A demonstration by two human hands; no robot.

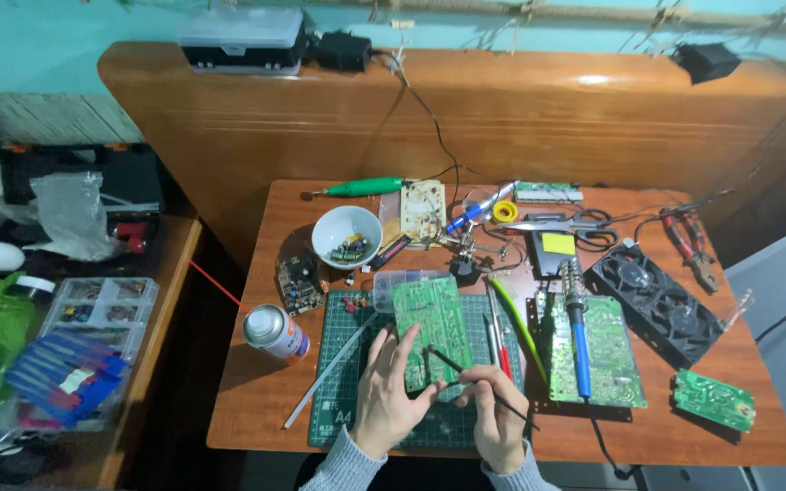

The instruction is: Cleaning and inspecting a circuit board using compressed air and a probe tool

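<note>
A green circuit board (431, 320) lies on the dark green cutting mat (347, 391) at the front of the small wooden table. My left hand (384, 391) holds the board by its lower left edge, fingers spread against it. My right hand (495, 420) grips a thin black brush-like tool (466, 373) whose tip touches the lower part of the board. A blue-handled soldering iron (579, 341) rests on a second green board (604, 350) to the right.
A spray can (275, 331) lies left of the mat, a white bowl (347, 235) with small parts behind it. A black double fan (655, 302), pliers (689, 245), a small green board (714, 398) and a helping-hand stand (466, 255) fill the right and back. Parts boxes (93, 318) stand on the left side table.
</note>
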